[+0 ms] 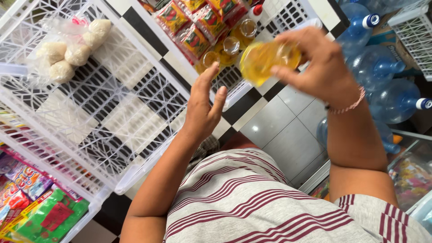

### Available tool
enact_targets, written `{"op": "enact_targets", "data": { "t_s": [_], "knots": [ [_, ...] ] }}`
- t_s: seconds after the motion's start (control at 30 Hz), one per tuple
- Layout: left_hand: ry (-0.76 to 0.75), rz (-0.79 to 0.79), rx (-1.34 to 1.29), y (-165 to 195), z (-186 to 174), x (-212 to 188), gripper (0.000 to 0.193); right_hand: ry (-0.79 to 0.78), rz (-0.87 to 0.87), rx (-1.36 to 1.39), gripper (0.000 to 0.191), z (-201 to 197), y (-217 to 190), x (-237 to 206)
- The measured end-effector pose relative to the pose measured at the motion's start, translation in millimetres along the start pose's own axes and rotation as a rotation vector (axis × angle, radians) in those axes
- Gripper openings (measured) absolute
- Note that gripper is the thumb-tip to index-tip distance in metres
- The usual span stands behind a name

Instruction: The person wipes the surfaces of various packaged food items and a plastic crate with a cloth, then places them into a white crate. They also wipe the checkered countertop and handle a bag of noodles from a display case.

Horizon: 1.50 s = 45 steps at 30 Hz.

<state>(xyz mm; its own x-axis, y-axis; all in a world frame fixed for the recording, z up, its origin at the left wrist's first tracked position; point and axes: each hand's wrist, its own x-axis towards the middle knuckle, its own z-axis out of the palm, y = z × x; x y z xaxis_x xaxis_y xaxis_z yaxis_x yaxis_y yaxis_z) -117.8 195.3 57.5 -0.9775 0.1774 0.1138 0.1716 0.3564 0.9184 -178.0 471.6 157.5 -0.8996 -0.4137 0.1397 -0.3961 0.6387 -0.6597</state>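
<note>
While fingers (pixel 315 49) grip it, yellow oil bottle (pixel 265 58) looks translucent

The big white crate (pixel 112 112) lies mostly bare, with room beside the bag of pale balls (pixel 67 49) in its far corner. The farther crate (pixel 279 18) is crowded with red packets (pixel 193 27) and oil bottles (pixel 229 47). Blue water jugs (pixel 378 67) seemingly block the right-hand floor.

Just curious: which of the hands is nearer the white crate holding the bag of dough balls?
Left hand: it hovers by the white crate's edge. Right hand is farther right, gripping a yellow bottle.
</note>
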Motion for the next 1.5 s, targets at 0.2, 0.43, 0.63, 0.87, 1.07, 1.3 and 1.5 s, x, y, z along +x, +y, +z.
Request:
{"op": "enact_targets", "data": {
  "t_s": [0.2, 0.43, 0.63, 0.87, 1.07, 1.3, 1.5],
  "knots": [
    [-0.086, 0.044, 0.334, -21.3, 49.0, 43.7, 0.055, 0.088, -0.049, -0.280, 0.044, -1.4, 104.2, 35.8],
    [-0.268, 0.079, 0.649, -39.0, 92.8, 90.3, 0.066, 0.002, 0.027, -0.380, 0.051, 38.8, 181.5, 62.9],
    [-0.330, 0.117, 0.802, -58.4, 115.4, 123.1, 0.072, -0.119, 0.061, -0.551, 0.053, 61.0, 202.9, 68.4],
    [-0.342, 0.126, 0.877, -76.2, 131.2, 136.9, 0.078, -0.124, 0.043, -0.490, 0.053, 73.5, 219.0, 74.2],
    [-0.371, 0.107, 0.864, -79.0, 131.6, 137.9, 0.079, -0.168, -0.001, -0.509, 0.053, 77.6, 224.1, 78.0],
    [-0.375, 0.104, 0.904, -78.5, 129.5, 136.9, 0.078, -0.168, 0.031, -0.530, 0.050, 83.8, 224.8, 88.0],
    [-0.387, 0.066, 0.889, -78.4, 132.3, 134.1, 0.080, -0.189, 0.097, -0.482, 0.059, 83.0, 218.1, 86.6]
  ]
}}
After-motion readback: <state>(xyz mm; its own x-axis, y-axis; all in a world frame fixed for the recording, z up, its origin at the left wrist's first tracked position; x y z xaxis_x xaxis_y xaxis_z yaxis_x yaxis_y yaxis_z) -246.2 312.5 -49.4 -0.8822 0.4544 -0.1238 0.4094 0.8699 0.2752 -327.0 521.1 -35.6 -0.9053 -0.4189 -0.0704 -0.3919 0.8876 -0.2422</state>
